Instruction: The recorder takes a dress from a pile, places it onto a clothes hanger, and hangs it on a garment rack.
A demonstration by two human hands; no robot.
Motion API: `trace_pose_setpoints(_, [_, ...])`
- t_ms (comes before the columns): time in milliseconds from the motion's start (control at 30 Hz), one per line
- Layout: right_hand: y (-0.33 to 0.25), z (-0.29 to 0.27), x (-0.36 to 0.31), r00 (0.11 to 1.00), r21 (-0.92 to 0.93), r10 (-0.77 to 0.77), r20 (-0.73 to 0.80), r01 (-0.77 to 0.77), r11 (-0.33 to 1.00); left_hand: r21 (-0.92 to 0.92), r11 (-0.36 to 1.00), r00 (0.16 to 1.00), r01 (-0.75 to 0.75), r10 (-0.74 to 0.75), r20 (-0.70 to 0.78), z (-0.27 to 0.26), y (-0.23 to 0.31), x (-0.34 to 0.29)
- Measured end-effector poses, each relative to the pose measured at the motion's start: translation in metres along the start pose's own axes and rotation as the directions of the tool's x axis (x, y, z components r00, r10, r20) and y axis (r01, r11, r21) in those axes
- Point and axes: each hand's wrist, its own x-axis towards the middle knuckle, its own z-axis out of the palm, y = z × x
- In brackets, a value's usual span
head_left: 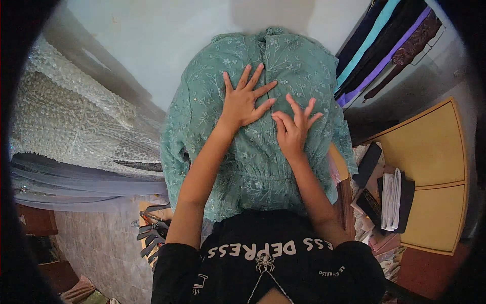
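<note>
A green dress with pale floral embroidery lies spread out in front of me, its collar at the far end. A seam or opening line runs down its middle, and a waist seam crosses it nearer to me. My left hand rests flat on the upper part, fingers spread, the thumb crossing toward the middle line. Just to the right, my right hand has thumb and forefinger pinched together beside that line, while the other fingers stick out. Whatever sits in the pinch is too small to make out.
Beaded white fabric and sheer grey-blue cloth hang at the left, above black hangers. Dark, turquoise and purple garments hang at the upper right. Folded white cloth and dark boxes lie beside a yellow wooden panel.
</note>
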Motion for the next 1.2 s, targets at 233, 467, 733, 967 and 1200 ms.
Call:
trace_pose_setpoints(233, [-0.002, -0.004, -0.005, 1.000, 0.011, 0.005, 0.008, -0.005, 1.000, 0.019, 1.000, 1.000, 0.006, -0.007, 0.023, -0.002, 0.002, 0.000])
trace_pose_setpoints(467, [-0.003, -0.010, -0.010, 1.000, 0.013, -0.012, 0.023, 0.012, 1.000, 0.021, 1.000, 0.999, 0.009, -0.010, 0.040, -0.001, 0.001, 0.000])
trace_pose_setpoints(733, [-0.003, -0.013, -0.014, 1.000, 0.023, -0.022, 0.016, 0.021, 1.000, 0.008, 1.000, 1.000, -0.010, 0.010, 0.010, -0.002, 0.001, 0.000])
trace_pose_setpoints(967, [-0.004, -0.018, -0.019, 0.999, 0.022, -0.012, 0.046, 0.011, 1.000, -0.005, 1.000, 1.000, -0.007, 0.007, 0.026, 0.000, 0.001, 0.001])
trace_pose_setpoints(1200, [-0.004, -0.019, -0.026, 0.999, 0.016, -0.005, 0.051, 0.004, 1.000, 0.025, 1.000, 1.000, -0.002, 0.001, 0.017, -0.007, 0.007, 0.000])
